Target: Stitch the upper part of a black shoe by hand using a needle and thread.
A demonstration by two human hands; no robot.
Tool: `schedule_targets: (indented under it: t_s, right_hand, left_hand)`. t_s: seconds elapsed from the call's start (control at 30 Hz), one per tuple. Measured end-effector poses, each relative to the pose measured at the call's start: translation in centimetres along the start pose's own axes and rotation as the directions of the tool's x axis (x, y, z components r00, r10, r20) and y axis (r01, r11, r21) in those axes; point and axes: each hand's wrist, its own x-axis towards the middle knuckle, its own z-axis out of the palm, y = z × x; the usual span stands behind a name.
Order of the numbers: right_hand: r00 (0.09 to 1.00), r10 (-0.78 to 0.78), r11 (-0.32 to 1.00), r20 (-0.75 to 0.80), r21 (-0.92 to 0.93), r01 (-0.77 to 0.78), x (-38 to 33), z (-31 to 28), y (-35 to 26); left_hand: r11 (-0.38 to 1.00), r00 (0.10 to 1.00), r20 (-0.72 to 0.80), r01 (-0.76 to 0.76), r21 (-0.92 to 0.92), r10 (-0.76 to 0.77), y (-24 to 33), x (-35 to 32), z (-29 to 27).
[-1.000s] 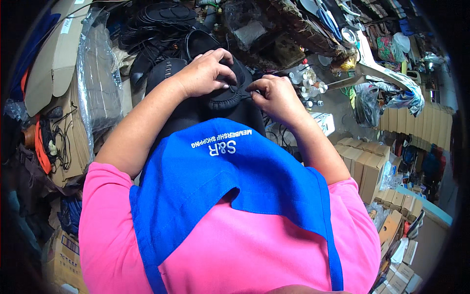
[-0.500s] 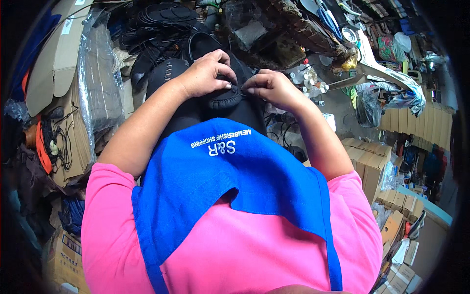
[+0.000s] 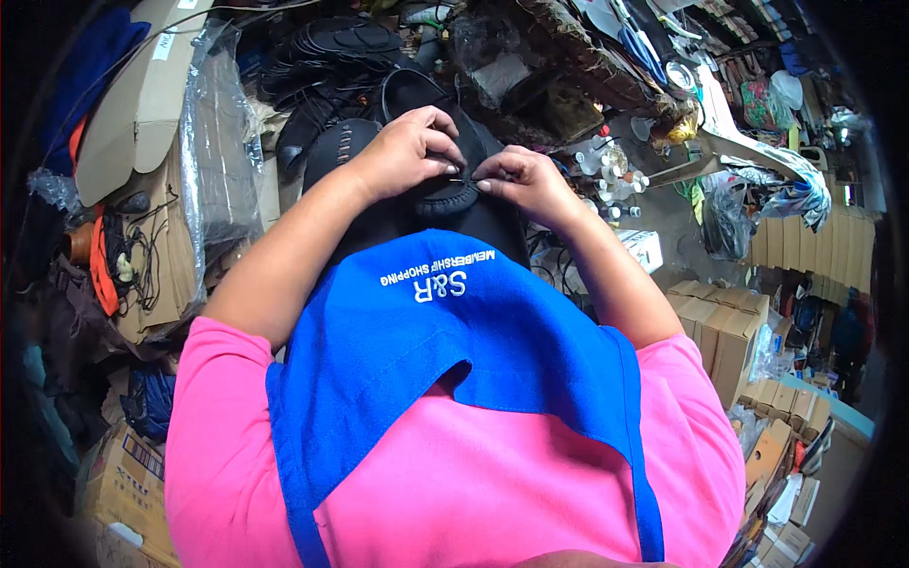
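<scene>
A black shoe (image 3: 445,204) with a gathered, hand-stitched toe seam rests toe toward me on my lap, just beyond the blue apron (image 3: 426,331). Over its top, my left hand (image 3: 409,154) is closed, thumb and fingertips pinched by a thin shiny sliver that looks like a needle (image 3: 456,180). My right hand (image 3: 523,183) pinches at the shoe's right edge, close to the left fingertips. Any thread between the fingers is too fine to make out. Left of the shoe, partly behind my left forearm, is another black piece (image 3: 343,142) with a row of stitches.
Dark cords and black shoe parts (image 3: 336,47) pile up beyond my lap. Cardboard (image 3: 142,114) and a plastic-wrapped bundle (image 3: 222,142) stand at the left. Small bottles (image 3: 606,166) cluster right of my right hand, with stacked brown boxes (image 3: 720,327) nearer.
The view has shifted slightly, so the surroundings sit a little farther right. My hands have drawn closer together over the shoe, and a shiny sliver now shows between them.
</scene>
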Motion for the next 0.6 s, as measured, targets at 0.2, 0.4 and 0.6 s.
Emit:
schedule_targets:
  t_s: [0.2, 0.4, 0.6]
  right_hand:
    - [0.99, -0.11, 0.98, -0.084, -0.175, 0.094, -2.1, 0.4, -0.3]
    - [0.964, -0.218, 0.945, -0.155, -0.279, 0.169, -3.0, 1.4, 0.6]
    - [0.985, -0.137, 0.967, -0.1, -0.229, 0.111, -3.2, 1.2, -0.5]
  left_hand:
    - [0.838, 0.897, 0.049, 0.429, -0.338, -0.44, 2.9, -6.9, -3.9]
    - [0.286, 0.848, -0.253, -0.127, -0.95, -0.465, 7.7, -11.7, -12.4]
    - [0.416, 0.927, -0.333, -0.238, -0.878, -0.173, 14.1, -16.0, -20.2]
